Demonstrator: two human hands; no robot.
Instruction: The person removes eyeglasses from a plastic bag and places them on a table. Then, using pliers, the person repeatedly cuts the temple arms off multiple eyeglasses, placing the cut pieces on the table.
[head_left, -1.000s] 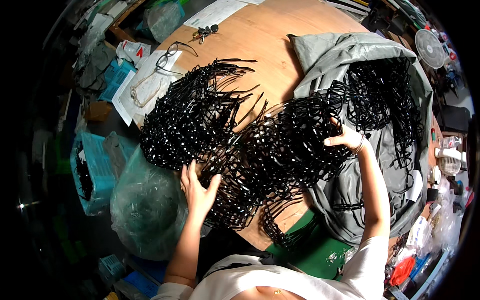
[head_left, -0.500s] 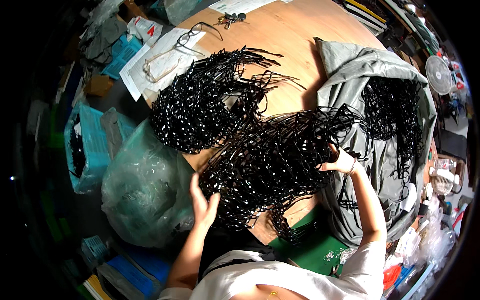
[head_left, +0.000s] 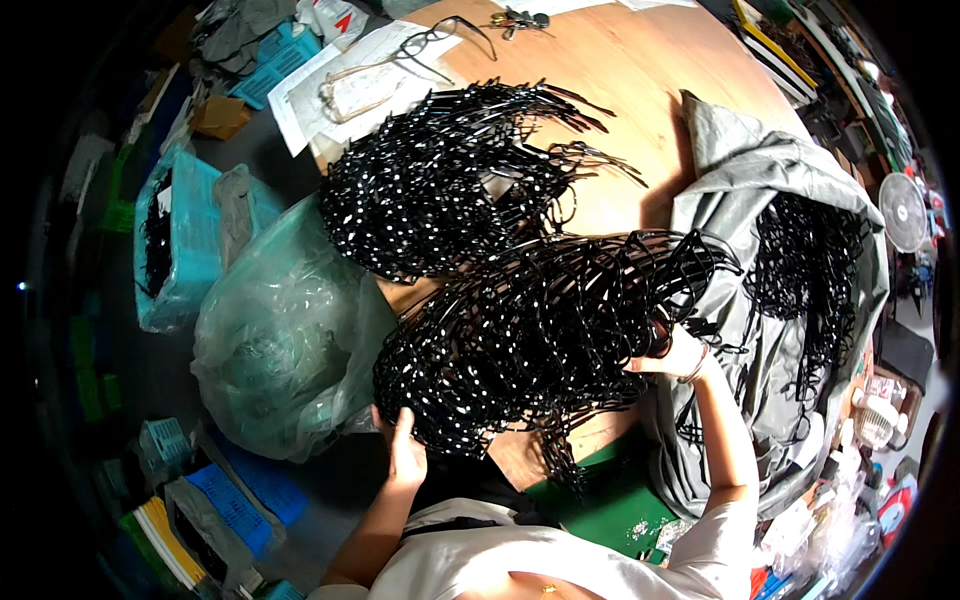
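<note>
A near heap of glossy black eyeglass frames, nested in a long bundle, lies between my two hands. At its left end, my left hand presses with the thumb up, and its other fingers are partly hidden by the frames. My right hand grips the right end, with its fingertips in among the frames. Behind this bundle rests a second heap of black eyeglass frames, its thin temples pointing to the far right. More black frames lie in an open grey sack on the right.
Two pairs of glasses lie on paper sheets at the far left of the wooden table, near a bunch of keys. To the left are a clear plastic bag and a turquoise basket. A green mat lies in front.
My left hand has come in against the bundle's left end, its fingers now partly behind it. My right hand keeps hold of the right end. The view has shifted somewhat.
</note>
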